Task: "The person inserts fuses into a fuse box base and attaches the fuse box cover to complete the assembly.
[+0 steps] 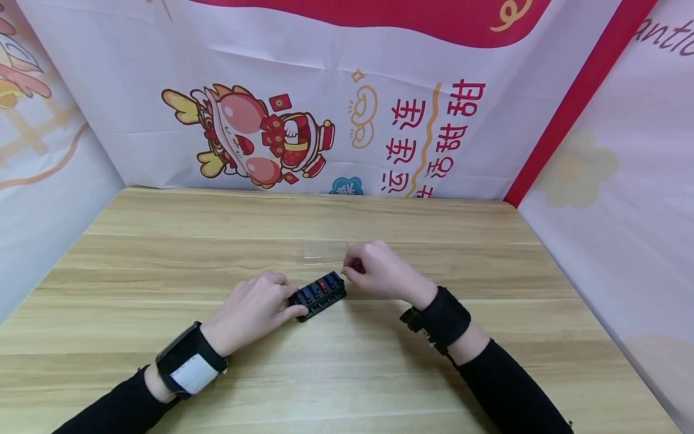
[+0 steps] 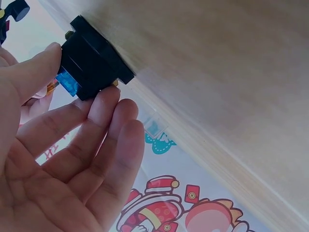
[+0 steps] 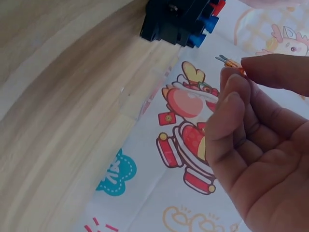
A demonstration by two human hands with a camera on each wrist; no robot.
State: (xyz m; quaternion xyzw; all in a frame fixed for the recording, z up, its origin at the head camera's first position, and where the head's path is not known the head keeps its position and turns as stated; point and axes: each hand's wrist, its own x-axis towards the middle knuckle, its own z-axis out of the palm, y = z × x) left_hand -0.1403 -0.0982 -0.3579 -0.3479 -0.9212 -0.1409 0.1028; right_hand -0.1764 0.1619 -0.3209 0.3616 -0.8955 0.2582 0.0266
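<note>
A black fuse block lies slantwise on the table, with blue fuses and a red fuse seated along its top. My left hand grips its near-left end between thumb and fingers. Seen from the left wrist, the thumb presses one side of the block, and fingertips touch the other. Just beyond the block's far-right end is my right hand. Its thumb and forefinger pinch a small orange blade fuse, metal prongs pointing outward, apart from the block.
A clear plastic cover lies on the wooden table behind the block, close to my right hand. Printed white cloth stands along the table's back edge, with more cloth at both sides.
</note>
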